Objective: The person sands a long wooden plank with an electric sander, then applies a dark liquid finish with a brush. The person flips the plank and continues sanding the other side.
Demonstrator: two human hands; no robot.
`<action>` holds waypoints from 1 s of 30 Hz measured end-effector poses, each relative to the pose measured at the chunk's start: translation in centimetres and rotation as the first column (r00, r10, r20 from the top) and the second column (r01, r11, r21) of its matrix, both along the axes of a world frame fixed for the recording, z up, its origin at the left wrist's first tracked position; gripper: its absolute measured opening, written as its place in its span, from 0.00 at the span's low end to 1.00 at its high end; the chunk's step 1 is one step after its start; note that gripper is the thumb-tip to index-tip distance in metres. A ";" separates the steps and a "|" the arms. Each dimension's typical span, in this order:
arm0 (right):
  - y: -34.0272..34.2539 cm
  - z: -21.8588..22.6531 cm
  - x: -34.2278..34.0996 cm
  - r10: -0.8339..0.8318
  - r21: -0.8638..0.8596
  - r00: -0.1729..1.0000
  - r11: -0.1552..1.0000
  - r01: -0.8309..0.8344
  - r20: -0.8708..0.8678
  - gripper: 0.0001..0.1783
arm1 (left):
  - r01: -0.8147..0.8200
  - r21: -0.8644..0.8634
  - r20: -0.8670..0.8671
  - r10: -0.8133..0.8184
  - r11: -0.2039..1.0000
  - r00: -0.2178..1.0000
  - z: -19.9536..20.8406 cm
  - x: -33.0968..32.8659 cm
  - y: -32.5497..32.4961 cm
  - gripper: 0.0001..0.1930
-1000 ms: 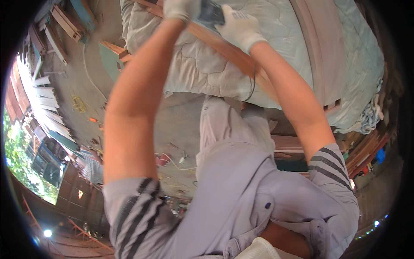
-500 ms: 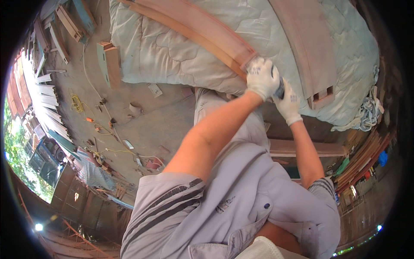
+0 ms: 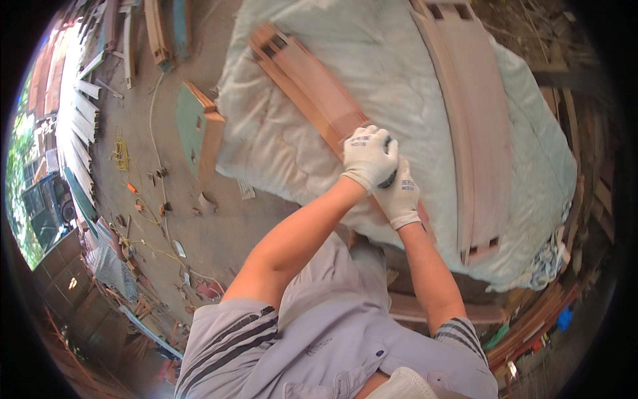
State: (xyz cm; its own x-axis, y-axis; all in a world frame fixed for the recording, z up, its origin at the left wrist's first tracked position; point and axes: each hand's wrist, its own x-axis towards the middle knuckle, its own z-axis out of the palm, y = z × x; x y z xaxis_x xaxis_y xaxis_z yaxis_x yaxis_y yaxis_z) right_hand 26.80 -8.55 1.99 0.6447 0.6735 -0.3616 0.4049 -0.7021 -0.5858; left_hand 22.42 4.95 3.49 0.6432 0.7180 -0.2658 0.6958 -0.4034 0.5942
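Note:
My left hand (image 3: pixel 369 158), in a white work glove, is closed over the front of a dark power tool (image 3: pixel 388 178) that looks like a sander. Just behind it, my gloved right hand (image 3: pixel 402 194) grips the tool's rear. The gloves cover most of the tool; its flat front edge rests on a long reddish-brown wooden board (image 3: pixel 318 90). Rectangular slots show at the board's far end, and its near end passes under my hands. To the right lies a wider curved wooden piece (image 3: pixel 475 126) with slots at both ends.
Both pieces lie on a pale quilted blanket (image 3: pixel 279 159). On the floor at left are a slotted wooden block (image 3: pixel 207 143), a yellow cord (image 3: pixel 121 154) and cables. Stacked timber (image 3: pixel 538 319) stands at the right, and a knotted cloth (image 3: pixel 548 266) hangs at the blanket's corner.
My view has shifted, so the board's far end now shows. Both hands, still on the tool, are farther from the blanket's near edge, along the board's middle.

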 end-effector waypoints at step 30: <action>15.6 -0.1 1.0 0.109 0.249 0.994 0.962 -0.108 0.010 0.48 | -0.240 -0.112 -0.035 0.237 0.964 0.971 -0.9 0.4 16.7 0.25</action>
